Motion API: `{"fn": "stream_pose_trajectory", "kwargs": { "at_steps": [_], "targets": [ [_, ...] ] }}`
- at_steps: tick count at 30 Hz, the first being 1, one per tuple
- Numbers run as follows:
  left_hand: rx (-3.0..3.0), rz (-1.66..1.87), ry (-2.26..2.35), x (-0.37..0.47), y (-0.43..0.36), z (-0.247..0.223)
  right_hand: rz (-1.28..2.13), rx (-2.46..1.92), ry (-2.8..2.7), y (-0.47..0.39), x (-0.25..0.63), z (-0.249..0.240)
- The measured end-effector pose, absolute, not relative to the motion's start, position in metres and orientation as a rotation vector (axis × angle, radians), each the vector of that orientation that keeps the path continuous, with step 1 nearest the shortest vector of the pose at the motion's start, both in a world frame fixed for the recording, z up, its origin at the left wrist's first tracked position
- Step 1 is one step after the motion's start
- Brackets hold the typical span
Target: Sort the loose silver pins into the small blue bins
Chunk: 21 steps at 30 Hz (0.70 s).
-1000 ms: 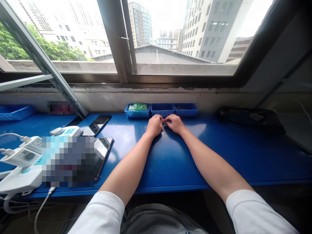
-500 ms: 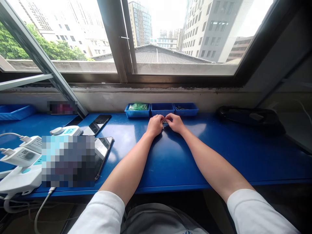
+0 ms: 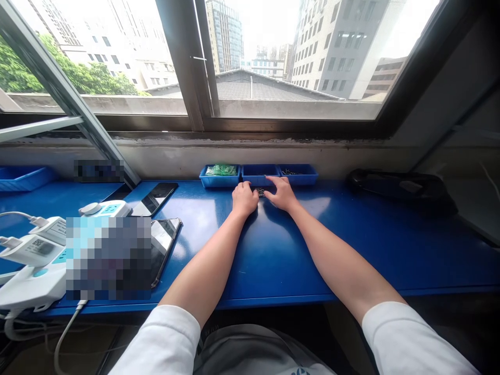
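Note:
My left hand rests low over the blue table, its fingers curled and its thumb beside a small cluster of dark, shiny metal pieces. Whatever those fingers hold is too small or hidden to make out. On the other side of the pieces, my right hand has its thumb and forefinger apart, with nothing visible between them. Just beyond both hands stands the middle blue bin; its contents barely show. The right blue bin holds small dark metal parts.
A left blue bin contains green-and-clear packets. Farther left lie a phone, a tablet-like device and a white power strip with plugs and cables. A black case sits at the right, and a window frame runs behind.
My hands, pinched together over a small thing before, have moved apart. The right thumb and forefinger have spread, and the cluster of metal pieces now shows between the hands.

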<state>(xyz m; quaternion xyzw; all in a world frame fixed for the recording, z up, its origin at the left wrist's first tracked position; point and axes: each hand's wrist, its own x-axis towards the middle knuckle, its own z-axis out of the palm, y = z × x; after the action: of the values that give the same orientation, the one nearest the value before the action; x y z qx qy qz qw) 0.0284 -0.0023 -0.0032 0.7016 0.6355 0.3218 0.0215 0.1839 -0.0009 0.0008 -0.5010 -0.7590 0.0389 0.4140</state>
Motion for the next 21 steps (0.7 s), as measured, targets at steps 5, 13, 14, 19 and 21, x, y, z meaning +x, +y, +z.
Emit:
{"fn": "stream_pose_trajectory", "kwargs": {
  "at_steps": [5, 13, 14, 19, 21],
  "targets": [
    [2.221, 0.860, 1.962, 0.0293, -0.0034, -0.0046, -0.045, -1.530, -1.962, 0.0041, 0.1840, -0.0047],
    [2.285, 0.743, 1.935, 0.0301, -0.0072, -0.0021, -0.011, -1.684, -2.012, 0.0094, 0.1854, -0.0076],
    [2.290, 0.735, 1.934, 0.0299, -0.0069, -0.0023, 0.004, -1.691, -2.015, 0.0097, 0.1855, -0.0085],
    [2.315, 0.694, 1.915, 0.0291, -0.0067, -0.0031, -0.021, -1.589, -1.962, 0.0085, 0.1852, -0.0099],
    [2.328, 0.674, 1.908, 0.0288, -0.0071, -0.0030, -0.066, -1.500, -1.915, 0.0069, 0.1850, -0.0086]
  ]
}}
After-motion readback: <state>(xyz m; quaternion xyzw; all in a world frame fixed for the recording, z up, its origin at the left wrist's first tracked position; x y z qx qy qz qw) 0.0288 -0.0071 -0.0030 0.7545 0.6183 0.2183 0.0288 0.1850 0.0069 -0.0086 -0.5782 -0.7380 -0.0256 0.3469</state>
